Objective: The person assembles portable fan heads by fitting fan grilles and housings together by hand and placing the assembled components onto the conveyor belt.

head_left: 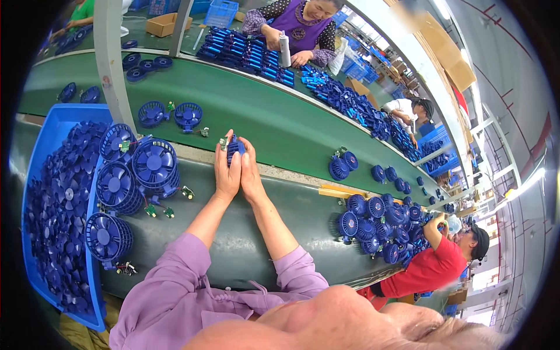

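Observation:
Over the near edge of the green conveyor belt, my left hand (226, 175) and my right hand (251, 174) press together around a blue plastic fan housing (234, 146). Most of it is hidden between my palms and fingers. A small green circuit board (223, 142) sticks out beside my left fingertips. Left of my hands, stacked blue fan cages (155, 163) stand on the dark worktop, blades showing inside, with small circuit boards (169, 212) hanging off them by wires. Two more fan cages (188, 116) rest on the belt, just beyond and to the left.
A blue bin (96, 256) full of loose fan blades (61, 210) stands at far left. A white post (114, 70) rises beside the belt (262, 119). Many fans (373, 224) crowd the right, near a person in red (417, 271). Across the belt, another person (303, 29) handles blue parts.

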Demonstrator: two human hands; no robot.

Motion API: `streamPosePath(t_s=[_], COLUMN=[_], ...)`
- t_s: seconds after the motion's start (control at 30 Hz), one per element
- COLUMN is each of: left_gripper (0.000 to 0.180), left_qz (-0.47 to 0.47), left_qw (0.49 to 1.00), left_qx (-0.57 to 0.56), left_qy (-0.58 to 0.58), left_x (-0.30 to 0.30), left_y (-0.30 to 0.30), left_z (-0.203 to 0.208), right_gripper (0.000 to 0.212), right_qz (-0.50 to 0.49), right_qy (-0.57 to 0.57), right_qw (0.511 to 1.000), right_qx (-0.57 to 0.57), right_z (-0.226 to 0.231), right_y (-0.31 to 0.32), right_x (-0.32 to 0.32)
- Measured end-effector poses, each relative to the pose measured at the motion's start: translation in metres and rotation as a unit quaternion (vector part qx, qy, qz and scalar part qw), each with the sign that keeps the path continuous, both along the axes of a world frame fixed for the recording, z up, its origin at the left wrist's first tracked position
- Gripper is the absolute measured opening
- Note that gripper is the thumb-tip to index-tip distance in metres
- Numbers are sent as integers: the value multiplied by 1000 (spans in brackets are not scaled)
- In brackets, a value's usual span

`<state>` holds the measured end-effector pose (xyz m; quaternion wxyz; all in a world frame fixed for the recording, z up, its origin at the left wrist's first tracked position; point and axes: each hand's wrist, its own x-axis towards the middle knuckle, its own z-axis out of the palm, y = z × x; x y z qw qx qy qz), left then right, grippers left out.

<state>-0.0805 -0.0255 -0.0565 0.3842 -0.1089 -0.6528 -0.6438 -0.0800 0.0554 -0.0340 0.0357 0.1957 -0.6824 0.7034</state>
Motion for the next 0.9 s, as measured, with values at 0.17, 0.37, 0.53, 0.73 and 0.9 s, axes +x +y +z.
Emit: streamPosePath(t_s=[0.17, 0.37, 0.53, 0.73, 0.9], left_gripper=[51, 25, 25, 30, 24], left_qz=[-35, -74, -100, -146, -173], left_qw=[994, 987, 984, 963, 945], left_qx=[-45, -97, -45, -8, -49], left_qy=[-90, -105, -140, -227, -272], left_x=[-6, -2, -4, -2, -1], left_y=[1, 7, 2, 7, 7], left_z=[-17, -17, -17, -6, -7], right_gripper=[50, 63, 35, 15, 16], right_qz=[-81, -405, -361, -287, -278], right_qy=[90, 148, 246, 148, 157], right_qw=[966, 811, 816, 895, 897], right_qx=[226, 396, 379, 309, 305], right_z=[6, -19, -31, -37, -33], right_y=[41, 100, 76, 80, 78], right_x=[-25, -45, -46, -52, -52])
